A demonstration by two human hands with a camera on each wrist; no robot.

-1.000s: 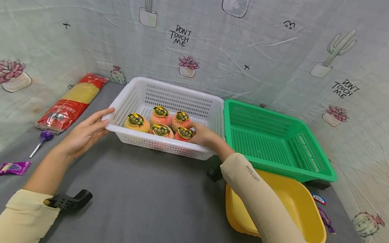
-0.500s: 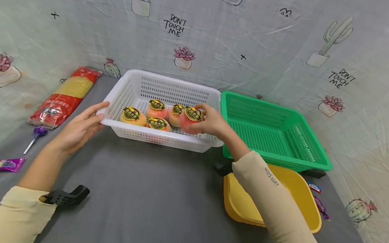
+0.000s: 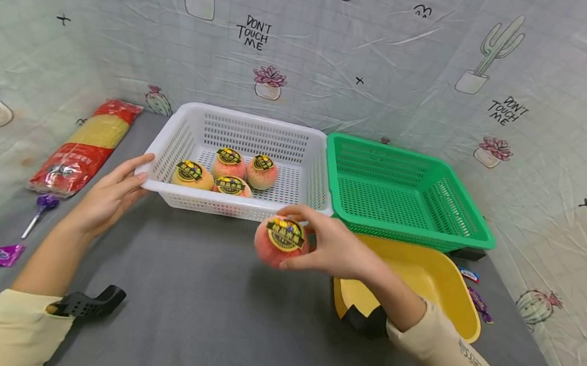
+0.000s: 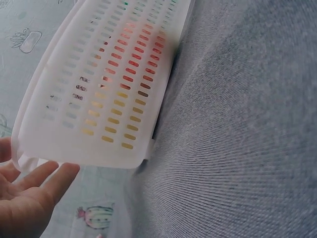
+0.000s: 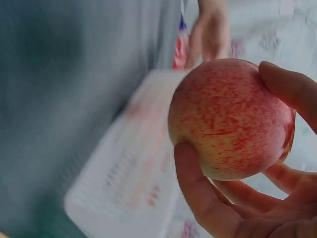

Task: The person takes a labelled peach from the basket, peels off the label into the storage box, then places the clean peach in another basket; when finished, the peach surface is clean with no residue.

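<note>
Currently right hand (image 3: 337, 249) grasps a peach (image 3: 281, 242) in its fingertips, held above the table just in front of the white basket (image 3: 240, 206); left hand (image 3: 108, 197) flat against that basket's left corner, fingers straight, likely steadying it; four peaches inside; green basket (image 3: 403, 229) adjoins its right side.

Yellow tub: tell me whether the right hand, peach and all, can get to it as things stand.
Probably yes. The right hand holds the peach above the grey table, just left of the yellow tub. The tub is open-topped, and nothing lies between hand and tub; only the person's own forearm crosses its near rim.
</note>
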